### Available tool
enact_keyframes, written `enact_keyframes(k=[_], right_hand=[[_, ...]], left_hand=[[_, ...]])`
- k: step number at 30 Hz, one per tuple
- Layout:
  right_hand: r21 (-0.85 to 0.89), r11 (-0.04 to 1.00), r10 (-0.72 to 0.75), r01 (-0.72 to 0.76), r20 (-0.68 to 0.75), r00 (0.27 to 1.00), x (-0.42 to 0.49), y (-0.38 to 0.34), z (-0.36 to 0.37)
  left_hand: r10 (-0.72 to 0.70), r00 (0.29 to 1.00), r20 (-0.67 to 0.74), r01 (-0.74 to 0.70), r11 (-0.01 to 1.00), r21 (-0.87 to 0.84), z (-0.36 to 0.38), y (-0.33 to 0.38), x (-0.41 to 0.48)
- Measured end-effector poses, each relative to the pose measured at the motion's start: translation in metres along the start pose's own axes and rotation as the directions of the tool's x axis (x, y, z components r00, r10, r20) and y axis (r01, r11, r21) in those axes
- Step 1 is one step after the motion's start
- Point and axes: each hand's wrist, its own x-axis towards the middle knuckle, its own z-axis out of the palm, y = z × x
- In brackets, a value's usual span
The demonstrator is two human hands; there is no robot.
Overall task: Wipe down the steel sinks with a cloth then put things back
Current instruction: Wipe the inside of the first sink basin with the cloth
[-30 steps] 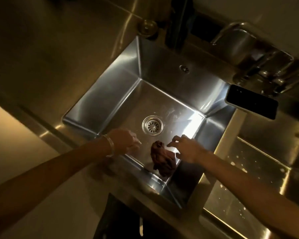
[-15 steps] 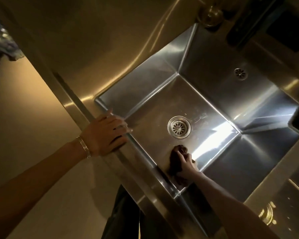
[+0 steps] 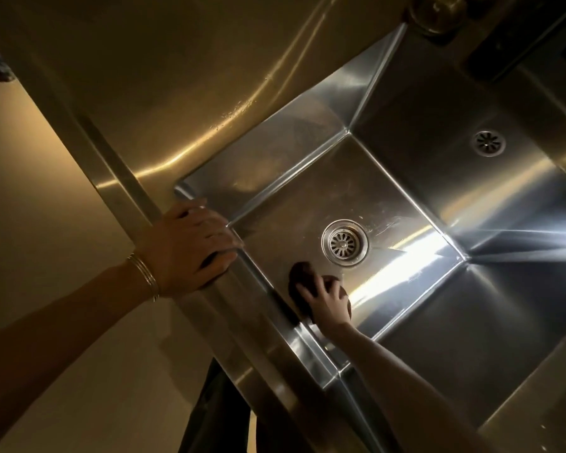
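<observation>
Wiping the floor of the sink (image 3: 504, 322), the right hand (image 3: 327, 300) presses the dark cloth (image 3: 303, 277) down with its fingers spread out on top. The cloth is bunched up on the sink floor, on the near side of the drain (image 3: 344, 242), close to it but not touching. The left hand (image 3: 190, 243) is well to the left of the drain, up on the sink's front edge, with its fingers bent over the rim to hold on. The two hands are apart.

What could go wrong? The cloth is pushed, not held tight, so I think it could slide out from under the fingers, because smooth steel is slippery. If the wipe goes over the drain, a bit of cloth could catch in the little holes. The cloth is small and bunched, so it may miss the corners and the tall walls far from the drain. The overflow hole (image 3: 488, 143), on the wall beyond the drain, looks easy to skip. The room is dim, with one bright shine to the right of the drain, so dirty spots may be hard to see. The left hand could slip off the edge if the person leans hard on it.
</observation>
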Motion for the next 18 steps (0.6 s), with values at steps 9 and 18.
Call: enact_keyframes(k=[9, 18], right_hand=[[0.108, 0.994, 0.0, 0.006, -0.054, 0.999, 0.027, -0.043, -0.004], [0.156, 0.987, 0.051, -0.038, -0.076, 0.996, 0.088, -0.052, -0.05]], left_hand=[[-0.014, 1.0, -0.024, 0.013, 0.999, -0.044, 0.0, -0.001, 0.001], [-0.027, 0.999, -0.036, 0.024, 0.997, -0.075, 0.0, -0.001, 0.001]])
